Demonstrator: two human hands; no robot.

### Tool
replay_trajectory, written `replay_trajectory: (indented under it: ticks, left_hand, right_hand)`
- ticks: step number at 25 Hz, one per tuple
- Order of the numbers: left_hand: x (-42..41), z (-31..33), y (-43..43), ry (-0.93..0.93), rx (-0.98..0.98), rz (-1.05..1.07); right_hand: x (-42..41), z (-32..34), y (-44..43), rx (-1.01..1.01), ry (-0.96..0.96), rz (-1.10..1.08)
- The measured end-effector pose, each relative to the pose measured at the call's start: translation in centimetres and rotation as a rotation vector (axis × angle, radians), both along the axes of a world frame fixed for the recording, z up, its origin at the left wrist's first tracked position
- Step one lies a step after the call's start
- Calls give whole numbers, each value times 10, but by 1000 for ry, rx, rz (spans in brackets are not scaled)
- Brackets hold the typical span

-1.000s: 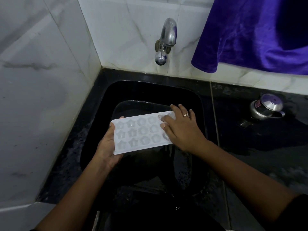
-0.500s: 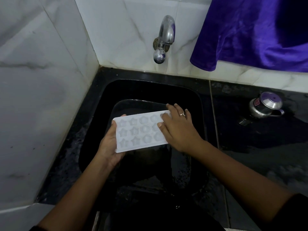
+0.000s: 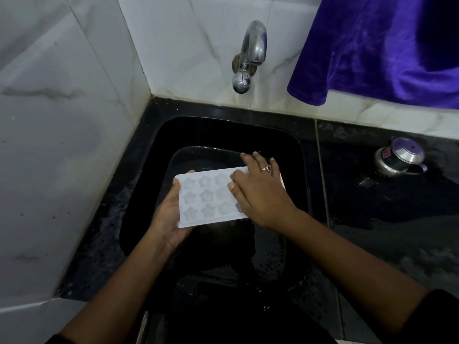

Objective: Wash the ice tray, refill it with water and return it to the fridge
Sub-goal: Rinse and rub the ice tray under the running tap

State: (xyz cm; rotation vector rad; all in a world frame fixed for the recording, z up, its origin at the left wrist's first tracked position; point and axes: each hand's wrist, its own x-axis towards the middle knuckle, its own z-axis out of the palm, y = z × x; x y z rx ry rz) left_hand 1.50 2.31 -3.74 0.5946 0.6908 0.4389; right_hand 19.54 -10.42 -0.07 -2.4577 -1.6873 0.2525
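so, washing: left hand grips ice tray over sink, right hand flat on it
left: refill, fridge

This is looking like a home kitchen's washing corner — a black stone counter is wrapping around a sunken black sink, with white marble-patterned tiles covering both walls. A chrome tap is sticking straight out of the back wall above the basin, a purple cloth is hanging down at the upper right, and a small steel lidded pot is sitting on the wet counter — all household things.
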Motion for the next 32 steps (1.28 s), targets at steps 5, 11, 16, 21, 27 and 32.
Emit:
replay_trajectory:
  ticks: [5, 11, 16, 21, 27, 32]
  left_hand:
    - [1, -2, 1, 35, 23, 23]
    - [1, 0, 0, 65, 35, 29]
    - [1, 3, -1, 37, 22, 30]
    - [3, 2, -2, 40, -4, 48]
    - [3, 1, -4, 24, -8, 9]
    - [0, 1, 0, 56, -12, 52]
  right_hand:
    - [4, 2, 2, -2, 4, -3]
    - [7, 2, -2, -17, 4, 2]
    - [3, -4, -3, -28, -19, 43]
    - [1, -5, 0, -19, -15, 10]
    - [3, -5, -1, -14, -3, -20]
    - [2, -4, -6, -23, -18, -6]
